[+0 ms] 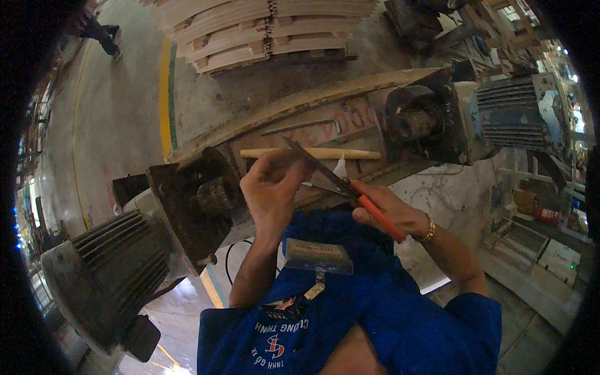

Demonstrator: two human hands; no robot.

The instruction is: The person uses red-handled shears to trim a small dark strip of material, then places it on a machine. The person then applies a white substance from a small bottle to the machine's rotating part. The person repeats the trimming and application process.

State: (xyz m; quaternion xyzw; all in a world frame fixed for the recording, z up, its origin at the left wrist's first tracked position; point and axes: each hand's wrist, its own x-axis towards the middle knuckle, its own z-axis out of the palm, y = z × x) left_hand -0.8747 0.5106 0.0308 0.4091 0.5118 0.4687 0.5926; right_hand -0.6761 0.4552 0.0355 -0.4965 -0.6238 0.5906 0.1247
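My right hand (387, 209) grips a pair of scissors (325, 172) by its orange handles, with the dark blades open and pointing up-left. My left hand (272, 187) is raised in front of me, fingers pinched near the blades on something too small to make out. Just beyond both hands a pale turned wooden stick (312, 153) lies across the machine bed (325, 100). A small white glue bottle (339, 167) stands behind the scissors. A long metal hex key (300, 127) rests farther back on the bed.
Two grey finned electric motors flank the machine, one (106, 275) at lower left and one (519, 112) at upper right, each beside a dark chuck housing. Stacked pale wooden parts (262, 31) sit on the floor beyond. A person's legs (103, 34) show far left. A badge clip (319, 257) hangs on my blue shirt.
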